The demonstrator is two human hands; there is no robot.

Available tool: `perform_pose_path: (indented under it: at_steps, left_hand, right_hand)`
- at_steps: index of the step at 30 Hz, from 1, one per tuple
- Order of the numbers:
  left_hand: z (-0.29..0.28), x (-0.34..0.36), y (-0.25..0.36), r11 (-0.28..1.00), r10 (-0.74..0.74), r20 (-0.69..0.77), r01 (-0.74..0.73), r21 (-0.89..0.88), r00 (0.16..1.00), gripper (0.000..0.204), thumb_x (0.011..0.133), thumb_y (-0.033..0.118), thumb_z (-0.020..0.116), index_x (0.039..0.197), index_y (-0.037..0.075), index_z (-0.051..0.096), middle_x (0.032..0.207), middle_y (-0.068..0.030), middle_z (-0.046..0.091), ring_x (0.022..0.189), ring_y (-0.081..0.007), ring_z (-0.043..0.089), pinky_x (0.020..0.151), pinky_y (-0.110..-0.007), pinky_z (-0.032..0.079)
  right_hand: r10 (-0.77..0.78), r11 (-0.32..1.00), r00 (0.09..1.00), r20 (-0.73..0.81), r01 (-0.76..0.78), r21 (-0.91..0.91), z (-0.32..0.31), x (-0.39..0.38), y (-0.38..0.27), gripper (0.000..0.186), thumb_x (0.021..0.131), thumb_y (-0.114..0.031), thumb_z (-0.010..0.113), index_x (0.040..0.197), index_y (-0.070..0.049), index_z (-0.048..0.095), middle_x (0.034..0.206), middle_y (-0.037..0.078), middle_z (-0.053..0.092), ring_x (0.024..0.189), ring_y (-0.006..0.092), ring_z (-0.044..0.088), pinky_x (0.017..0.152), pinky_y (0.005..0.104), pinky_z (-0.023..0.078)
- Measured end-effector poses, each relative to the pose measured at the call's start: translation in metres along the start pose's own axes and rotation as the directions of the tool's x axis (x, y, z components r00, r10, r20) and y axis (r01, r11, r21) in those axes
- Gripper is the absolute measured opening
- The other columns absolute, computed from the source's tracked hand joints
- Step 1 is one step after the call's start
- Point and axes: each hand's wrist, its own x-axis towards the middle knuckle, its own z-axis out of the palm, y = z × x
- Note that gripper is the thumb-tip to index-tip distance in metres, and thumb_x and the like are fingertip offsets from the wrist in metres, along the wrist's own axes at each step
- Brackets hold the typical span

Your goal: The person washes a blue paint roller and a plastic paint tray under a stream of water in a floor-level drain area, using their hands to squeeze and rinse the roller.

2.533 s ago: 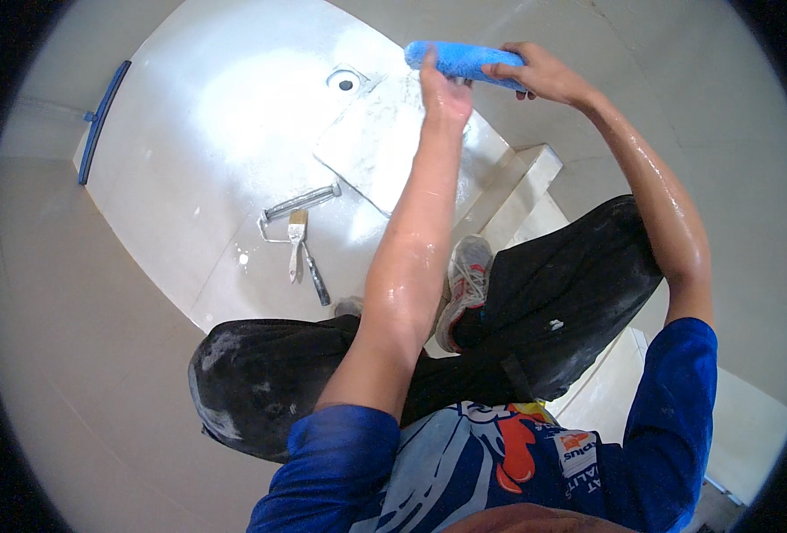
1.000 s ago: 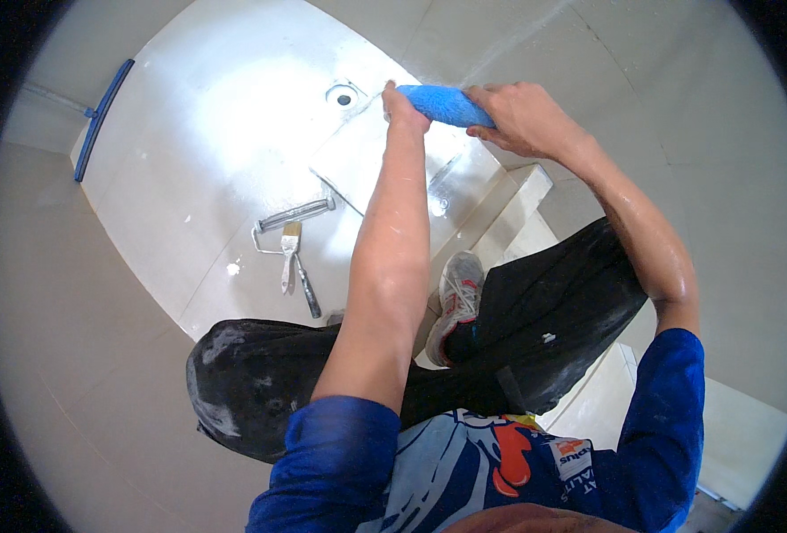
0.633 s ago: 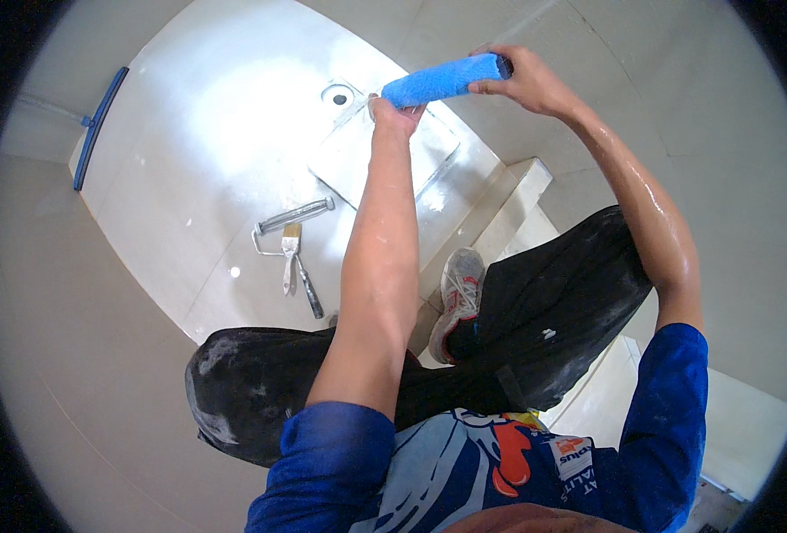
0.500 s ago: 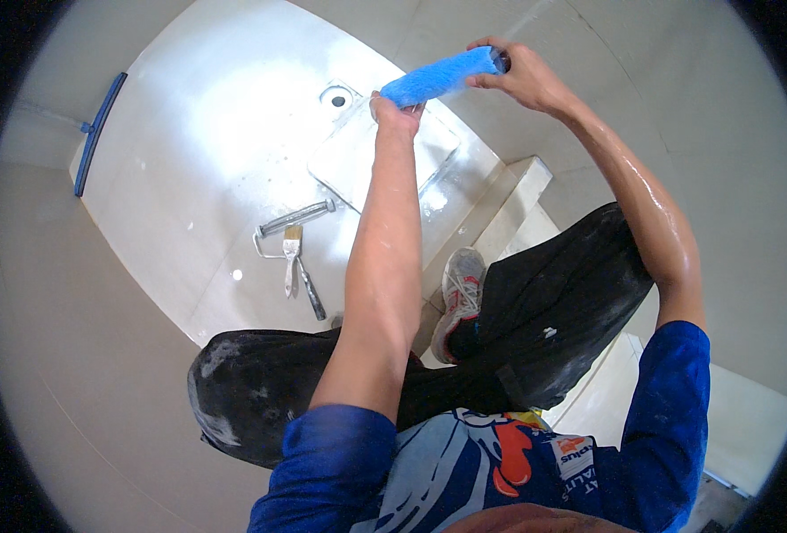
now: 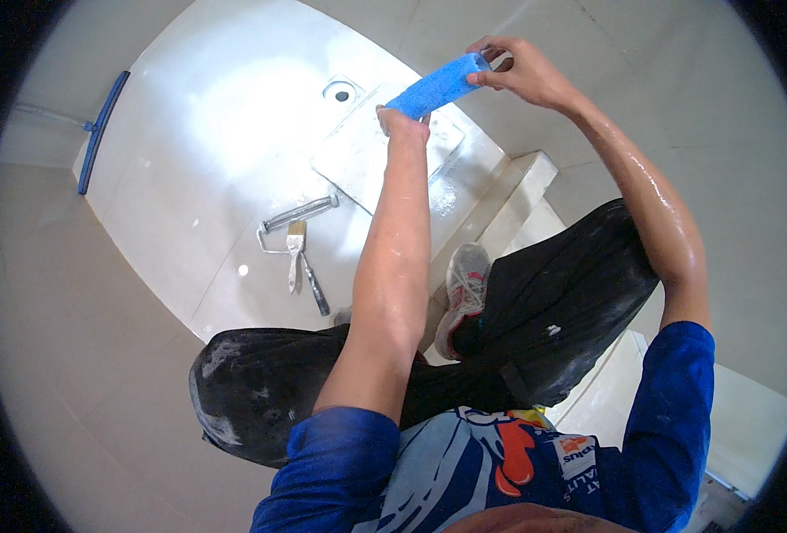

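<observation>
Between my hands is a fluffy blue paint roller sleeve (image 5: 438, 83), tilted up toward the right over the wet white floor. My left hand (image 5: 401, 123) is closed on its lower left end. My right hand (image 5: 518, 75) grips the upper right end, thumb and fingertips round its open rim. Below and left of them, a metal roller frame (image 5: 318, 289) with a bare cage lies on the floor, with a white paintbrush (image 5: 295, 263) with light bristles across its handle.
A round drain (image 5: 343, 94) sits beside a square floor panel (image 5: 349, 155). A blue squeegee (image 5: 103, 129) leans at the far left. A low step (image 5: 535, 178) runs along the right. My bent legs in dark trousers and a grey shoe (image 5: 466, 293) are below; pale tiled walls surround the floor.
The sleeve was higher and tilted down to the right earlier; it now rises to the right. Over the last half second my left hand has dropped slightly, the sleeve tilting more.
</observation>
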Motion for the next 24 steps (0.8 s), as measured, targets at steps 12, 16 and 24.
perform_pose_path:
  at_steps: [12,16,24]
  left_hand:
    - [0.017,0.013,-0.003,0.987,-0.089,0.162,0.11,-0.121,0.983,0.054,0.108,0.047,0.034,0.143,0.008,0.045,0.141,-0.0171,0.056,0.127,-0.0344,0.058,0.107,-0.054,0.045]
    - [0.029,0.004,-0.008,0.993,-0.107,0.148,0.113,-0.033,0.983,0.04,0.106,0.035,0.05,0.136,0.008,0.048,0.136,-0.015,0.058,0.121,-0.0339,0.06,0.106,-0.053,0.047]
    - [0.031,0.0,-0.01,0.988,-0.125,0.108,0.133,-0.079,0.986,0.041,0.104,0.032,0.056,0.137,0.009,0.047,0.136,-0.014,0.059,0.121,-0.0327,0.06,0.106,-0.054,0.047]
  right_hand:
    - [-0.007,0.987,1.0,-0.018,0.009,0.158,-0.003,-0.001,-0.003,0.062,0.086,-0.046,0.082,0.124,0.001,0.067,0.114,0.017,0.067,0.085,0.0222,0.072,0.076,0.0338,0.064]
    - [0.032,0.993,0.998,-0.054,-0.026,0.114,-0.003,-0.002,0.0,0.064,0.084,-0.05,0.082,0.122,0.0,0.068,0.108,0.016,0.068,0.085,0.0208,0.072,0.073,0.0325,0.064]
    - [0.033,0.99,0.999,-0.015,-0.031,0.136,-0.005,-0.003,-0.005,0.067,0.083,-0.053,0.082,0.12,0.001,0.068,0.102,0.014,0.068,0.08,0.0185,0.071,0.072,0.0307,0.063]
